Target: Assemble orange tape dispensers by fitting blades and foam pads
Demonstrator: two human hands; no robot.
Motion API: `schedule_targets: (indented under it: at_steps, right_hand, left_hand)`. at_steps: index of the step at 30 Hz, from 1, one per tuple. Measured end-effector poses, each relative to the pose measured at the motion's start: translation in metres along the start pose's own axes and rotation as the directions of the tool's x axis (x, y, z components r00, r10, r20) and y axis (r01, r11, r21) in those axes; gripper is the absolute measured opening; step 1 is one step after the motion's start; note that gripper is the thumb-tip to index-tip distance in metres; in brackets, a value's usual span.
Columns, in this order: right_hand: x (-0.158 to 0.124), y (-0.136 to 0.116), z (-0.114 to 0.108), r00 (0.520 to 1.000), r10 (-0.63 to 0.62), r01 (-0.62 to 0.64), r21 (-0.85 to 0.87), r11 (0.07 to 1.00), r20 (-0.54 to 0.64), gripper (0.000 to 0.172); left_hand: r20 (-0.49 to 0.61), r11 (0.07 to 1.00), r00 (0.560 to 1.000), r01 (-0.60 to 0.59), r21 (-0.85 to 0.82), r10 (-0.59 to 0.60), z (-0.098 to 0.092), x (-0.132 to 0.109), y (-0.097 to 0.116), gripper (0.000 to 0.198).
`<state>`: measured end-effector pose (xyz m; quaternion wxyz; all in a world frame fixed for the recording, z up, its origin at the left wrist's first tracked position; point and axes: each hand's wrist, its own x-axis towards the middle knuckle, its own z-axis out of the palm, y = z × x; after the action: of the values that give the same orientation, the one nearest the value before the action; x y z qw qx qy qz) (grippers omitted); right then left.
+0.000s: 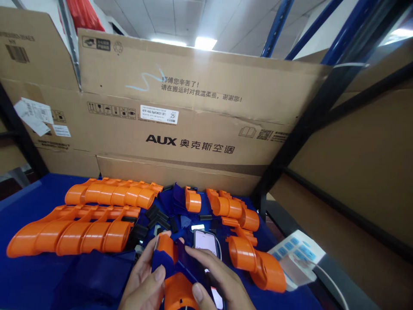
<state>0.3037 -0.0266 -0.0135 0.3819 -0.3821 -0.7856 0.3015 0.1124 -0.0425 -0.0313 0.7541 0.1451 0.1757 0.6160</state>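
Low in the middle of the head view, my left hand (146, 275) is closed around an orange plastic part (179, 288) that has dark blue film against it. My right hand (219, 273) grips a dark blue piece (193, 265) from the other side, with its thumb bent near the orange part. How the blue piece joins the orange one cannot be made out. Just behind the hands lies a lit phone (205, 241), partly covered by my right hand. Small black pieces (158, 216) are scattered beyond my left hand.
Nested rows of orange parts (112, 193) lie at the left on the blue table surface (19, 211). More orange parts (241, 254) stand at the right, near a white-and-blue sheet (298, 254) with a cable. Dark blue film (93, 275) lies front left. A cardboard wall (193, 116) closes the back.
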Motion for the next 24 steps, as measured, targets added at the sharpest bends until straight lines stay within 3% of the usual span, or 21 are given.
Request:
schedule_targets:
  at_steps: [12,16,20,22,24]
  right_hand:
    - [-0.006,0.002,0.002,0.998,0.01,-0.014,-0.064,0.998,-0.057,0.049]
    - [0.0,0.001,0.011,0.999,0.052,-0.051,0.091,0.995,-0.012,0.05]
    - [0.0,0.0,0.013,0.994,0.058,-0.082,0.293,0.952,0.091,0.072]
    - [-0.004,0.002,0.004,0.996,0.067,-0.075,0.168,0.983,0.055,0.075]
    - [-0.006,0.004,-0.01,1.0,-0.007,0.004,-0.115,0.993,-0.029,0.078]
  left_hand:
    - [0.003,0.999,0.999,-0.044,0.003,0.044,0.002,0.001,-0.001,0.045]
    - [0.002,0.999,0.999,-0.04,0.027,0.04,-0.001,-0.001,-0.003,0.046]
    - [0.035,0.988,0.998,-0.064,0.137,0.06,-0.01,-0.003,0.001,0.059]
    - [0.102,0.972,0.994,-0.071,0.223,0.049,-0.012,-0.005,0.008,0.067]
    - [0.165,0.944,0.985,-0.096,0.316,0.045,-0.011,-0.005,0.017,0.073]
